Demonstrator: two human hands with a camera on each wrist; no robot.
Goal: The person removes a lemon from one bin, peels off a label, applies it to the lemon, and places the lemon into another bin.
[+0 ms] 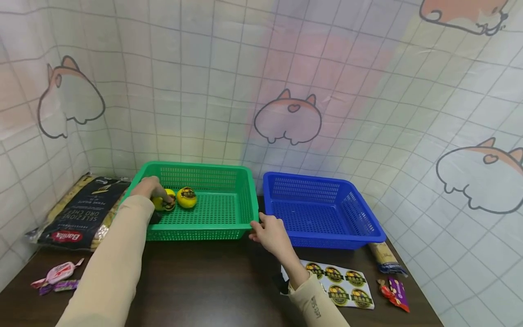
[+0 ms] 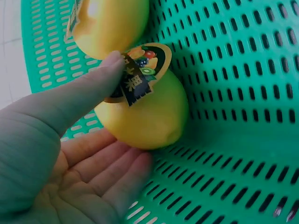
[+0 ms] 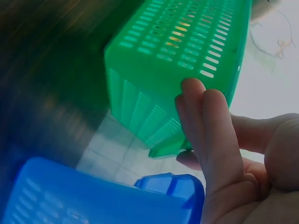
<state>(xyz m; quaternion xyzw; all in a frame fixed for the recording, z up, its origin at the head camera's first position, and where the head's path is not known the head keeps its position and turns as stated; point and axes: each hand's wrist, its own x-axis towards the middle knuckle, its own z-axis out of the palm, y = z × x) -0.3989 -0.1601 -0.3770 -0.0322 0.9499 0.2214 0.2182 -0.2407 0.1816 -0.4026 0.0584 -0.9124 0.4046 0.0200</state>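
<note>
In the head view my left hand (image 1: 148, 187) reaches into the left end of the green basket (image 1: 220, 209). It holds a yellow lemon (image 2: 156, 116) between the thumb, pressed on a black-and-gold fruit sticker (image 2: 142, 77), and the fingers at its other side. Part of the sticker stands off the peel. Right beside it in the basket sits a second stickered lemon (image 1: 187, 198). My right hand (image 1: 271, 232) grips the green basket's near right corner, with fingers (image 3: 217, 126) against the outer wall and the thumb partly hidden behind them.
An empty blue basket (image 1: 318, 175) stands at the right. In front of it lies a sheet of round stickers (image 1: 353, 290), with wrapped candies (image 1: 396, 295) and a small pasta bag (image 1: 384, 256) farther right. Left are a black pasta bag (image 1: 86, 209) and more candies (image 1: 61, 272).
</note>
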